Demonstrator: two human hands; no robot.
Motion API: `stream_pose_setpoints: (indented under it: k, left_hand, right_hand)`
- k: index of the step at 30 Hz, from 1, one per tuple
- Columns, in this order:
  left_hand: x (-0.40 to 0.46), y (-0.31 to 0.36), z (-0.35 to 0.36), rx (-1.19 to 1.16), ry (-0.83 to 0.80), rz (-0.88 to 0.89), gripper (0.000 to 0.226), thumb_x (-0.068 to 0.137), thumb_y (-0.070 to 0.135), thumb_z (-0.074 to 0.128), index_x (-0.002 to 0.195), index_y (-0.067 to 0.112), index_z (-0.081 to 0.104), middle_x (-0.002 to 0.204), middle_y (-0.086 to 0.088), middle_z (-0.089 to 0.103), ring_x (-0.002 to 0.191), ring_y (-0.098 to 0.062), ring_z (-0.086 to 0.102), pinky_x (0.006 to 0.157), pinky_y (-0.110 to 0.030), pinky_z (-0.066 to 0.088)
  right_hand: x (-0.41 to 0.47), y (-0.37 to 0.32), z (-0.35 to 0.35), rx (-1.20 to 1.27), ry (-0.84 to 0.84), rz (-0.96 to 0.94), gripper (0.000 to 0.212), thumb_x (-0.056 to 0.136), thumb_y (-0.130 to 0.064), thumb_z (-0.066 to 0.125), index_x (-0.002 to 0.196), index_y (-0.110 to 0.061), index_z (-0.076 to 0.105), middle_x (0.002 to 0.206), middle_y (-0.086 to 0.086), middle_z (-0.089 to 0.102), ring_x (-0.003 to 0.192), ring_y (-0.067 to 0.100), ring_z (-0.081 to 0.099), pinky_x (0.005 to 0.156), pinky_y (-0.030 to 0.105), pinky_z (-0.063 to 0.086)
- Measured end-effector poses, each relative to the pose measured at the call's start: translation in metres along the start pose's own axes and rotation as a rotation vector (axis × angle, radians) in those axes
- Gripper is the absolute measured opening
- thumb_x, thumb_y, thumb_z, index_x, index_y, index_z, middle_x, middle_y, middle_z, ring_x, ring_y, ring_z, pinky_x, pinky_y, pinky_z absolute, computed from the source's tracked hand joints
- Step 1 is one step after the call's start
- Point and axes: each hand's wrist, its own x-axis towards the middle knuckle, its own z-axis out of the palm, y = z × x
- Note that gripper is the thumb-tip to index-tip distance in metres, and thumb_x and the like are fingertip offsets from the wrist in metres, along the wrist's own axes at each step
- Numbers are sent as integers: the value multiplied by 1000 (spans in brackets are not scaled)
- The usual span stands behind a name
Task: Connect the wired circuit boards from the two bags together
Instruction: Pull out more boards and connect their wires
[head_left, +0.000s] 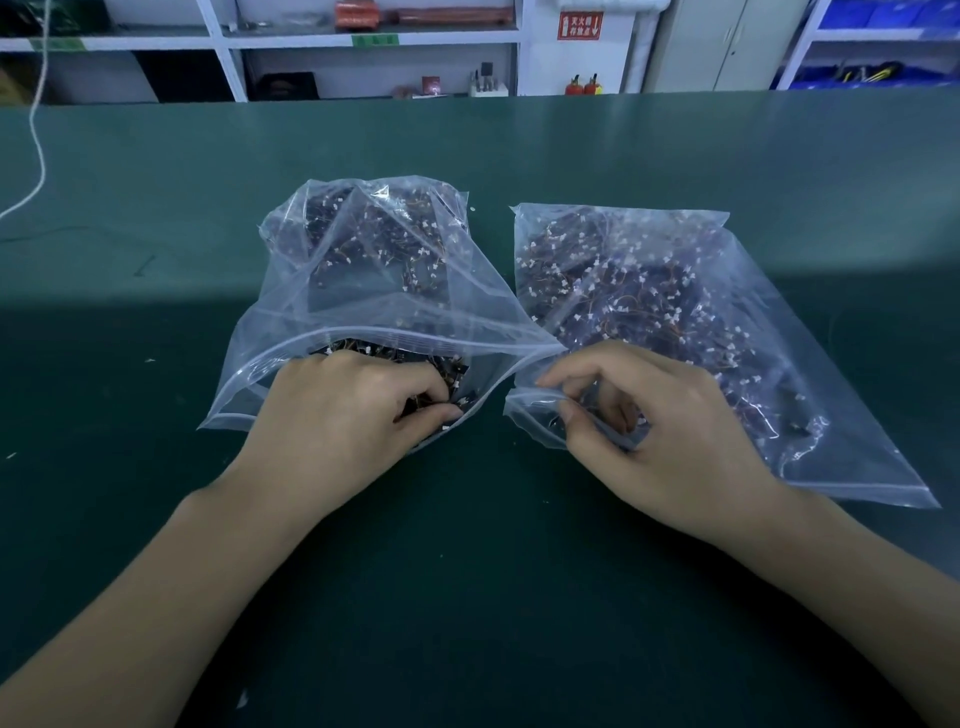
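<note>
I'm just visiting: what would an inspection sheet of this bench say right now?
Surface: dark green mat, a few white specks.
Job's things: left bag and right bag, both clear, holding wired boards.
Clutter: nothing seen.
Grips: left hand inside left bag's mouth, fingers curled among boards; right hand pinching right bag's opening.
Cables: white cord hanging far left.
Surroundings: white shelves, red sign, blue bins.

fingertips of both hands (519, 415) hidden inside the bags (363, 291); boards indistinct.
</note>
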Motion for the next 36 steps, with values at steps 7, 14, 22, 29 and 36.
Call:
stream_pose_setpoints:
  k: [7,14,22,29,36]
  left_hand:
    - [-4,2,10,-66,188,-79,18,97,36,79,83,26,77,51,10,41,47,-8,42,46,-28,42]
    - [-6,24,13,-292,359,-74,15,105,35,70,95,24,68,58,10,49,54,3,43,50,-24,40]
    - [-7,37,16,-363,267,17,11,107,36,65,102,28,61,63,13,52,54,-2,45,49,-30,44]
    - [-8,37,17,-388,186,19,17,108,37,64,99,23,66,63,14,52,51,-3,44,47,-28,41]
    - [-8,41,16,-478,162,5,26,107,36,65,92,17,73,60,10,59,49,-8,51,47,-27,41]
  right_hand:
    - [0,-5,-2,4,-25,9,25,91,-33,69,114,-25,73,93,-18,65,61,18,61,62,40,55]
    - [3,-3,-2,-4,3,-58,29,99,-36,75,121,-18,77,98,-11,67,81,2,61,73,29,56]
    - [5,0,2,19,33,-228,18,99,-26,79,105,-8,81,104,2,73,92,16,69,83,25,53]
    - [4,4,3,40,-1,-261,12,101,-17,76,98,-5,78,100,2,70,90,10,64,86,25,50]
    - [4,4,3,23,1,-248,8,95,-12,82,92,-7,77,95,-7,72,84,1,61,82,25,49]
